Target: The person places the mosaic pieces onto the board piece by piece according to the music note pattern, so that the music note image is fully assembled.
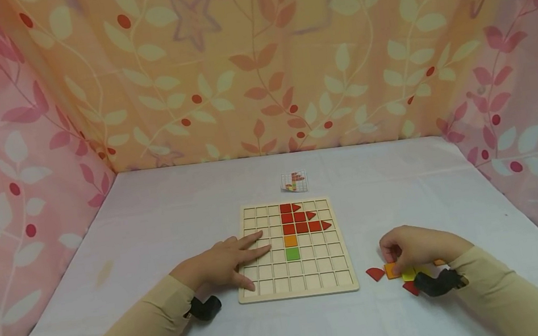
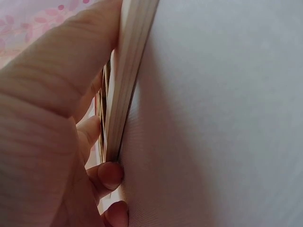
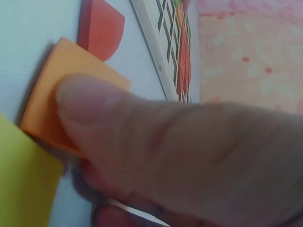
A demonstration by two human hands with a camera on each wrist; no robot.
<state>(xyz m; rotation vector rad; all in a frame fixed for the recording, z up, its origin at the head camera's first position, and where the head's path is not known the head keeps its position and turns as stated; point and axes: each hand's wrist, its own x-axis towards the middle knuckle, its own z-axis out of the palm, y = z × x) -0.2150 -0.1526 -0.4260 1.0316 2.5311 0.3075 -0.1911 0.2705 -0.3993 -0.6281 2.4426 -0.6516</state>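
Observation:
A wooden grid board [image 1: 271,297] lies flat on the table, with red squares and pointed red pieces in its upper rows. Below these, one orange square [image 1: 291,240] and one green square [image 1: 292,253] sit in the same column. My left hand [image 1: 218,264] rests over the board's left side, fingers spread across the cells, thumb at the lower left edge [image 2: 124,85]. To the right of the board, my right hand [image 1: 414,248] pinches an orange square tile [image 3: 47,90], thumb on its top face. Beside that tile are a yellow piece [image 3: 23,175] and a red quarter-round piece [image 3: 105,30].
A small printed card [image 1: 294,182] with a coloured grid pattern lies behind the board. Another red piece [image 1: 411,288] lies near my right wrist, partly hidden by the black wrist camera [image 1: 437,283]. Floral cloth walls [image 1: 256,78] stand at the back and sides.

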